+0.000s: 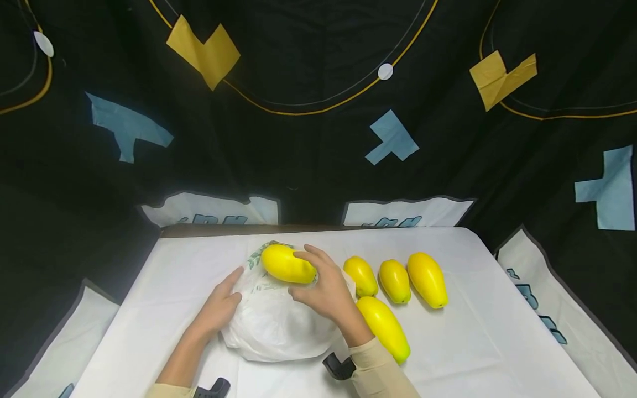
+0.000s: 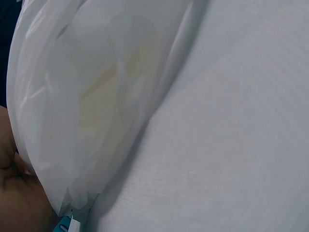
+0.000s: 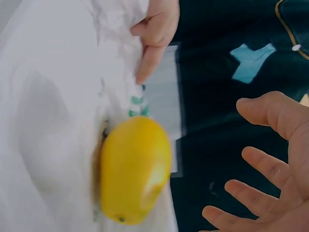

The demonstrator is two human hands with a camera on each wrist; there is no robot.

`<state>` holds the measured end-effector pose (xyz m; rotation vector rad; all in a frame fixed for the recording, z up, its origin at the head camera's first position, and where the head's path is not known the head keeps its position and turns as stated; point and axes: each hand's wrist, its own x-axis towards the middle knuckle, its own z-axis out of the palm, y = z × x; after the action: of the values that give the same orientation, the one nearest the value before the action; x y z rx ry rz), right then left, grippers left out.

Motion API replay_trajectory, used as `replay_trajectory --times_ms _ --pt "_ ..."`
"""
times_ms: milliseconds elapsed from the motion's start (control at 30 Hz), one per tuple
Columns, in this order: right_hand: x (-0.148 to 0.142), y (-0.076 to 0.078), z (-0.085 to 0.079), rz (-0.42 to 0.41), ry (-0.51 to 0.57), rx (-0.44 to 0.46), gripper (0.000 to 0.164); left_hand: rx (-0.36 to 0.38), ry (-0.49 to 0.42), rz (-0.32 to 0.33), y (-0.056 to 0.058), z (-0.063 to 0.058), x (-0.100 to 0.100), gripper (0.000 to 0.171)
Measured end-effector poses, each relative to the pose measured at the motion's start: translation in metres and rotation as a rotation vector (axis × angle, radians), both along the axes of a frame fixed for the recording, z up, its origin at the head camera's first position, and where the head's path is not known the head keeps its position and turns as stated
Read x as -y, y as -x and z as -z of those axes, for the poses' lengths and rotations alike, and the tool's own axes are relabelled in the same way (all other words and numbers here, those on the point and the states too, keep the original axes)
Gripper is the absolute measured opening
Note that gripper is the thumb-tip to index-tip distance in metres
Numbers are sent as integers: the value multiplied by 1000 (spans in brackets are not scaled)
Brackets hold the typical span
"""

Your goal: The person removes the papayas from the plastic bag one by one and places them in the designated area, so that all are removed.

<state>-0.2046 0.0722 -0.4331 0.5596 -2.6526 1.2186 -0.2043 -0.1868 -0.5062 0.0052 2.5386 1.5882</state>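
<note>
A smooth, oval yellow fruit (image 1: 286,264), mango- or papaya-like, lies against the top far side of a white plastic bag (image 1: 278,326) with green print. My right hand (image 1: 323,284) is at the fruit's right end, over the bag. In the right wrist view its fingers (image 3: 263,166) are spread, with a gap between them and the fruit (image 3: 135,169). At the bag's left edge rests my left hand (image 1: 221,304), index finger extended and thumb apart from it. Part of that hand is hidden by the bag. A yellowish shape shows faintly through the bag (image 2: 43,121) in the left wrist view.
Right of the bag, on the white-covered table (image 1: 497,342), lie more yellow fruits: a large one (image 1: 383,326) with a greenish end close by, and a small one (image 1: 360,276), another (image 1: 395,281) and a larger one (image 1: 428,280) behind. A black curtain (image 1: 318,155) hangs beyond.
</note>
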Motion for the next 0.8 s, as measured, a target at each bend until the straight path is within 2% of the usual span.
replay_trajectory --times_ms 200,433,633,800 --pt "6 16 16 -2 -30 66 65 -5 0 5 0 1 0 67" --pt "11 25 33 -10 -46 94 64 -3 -1 8 0 3 1 66" --pt "14 33 39 -13 -84 96 63 2 5 -2 0 2 1 66" --pt "16 38 42 4 -121 119 69 2 9 -7 0 2 2 66"
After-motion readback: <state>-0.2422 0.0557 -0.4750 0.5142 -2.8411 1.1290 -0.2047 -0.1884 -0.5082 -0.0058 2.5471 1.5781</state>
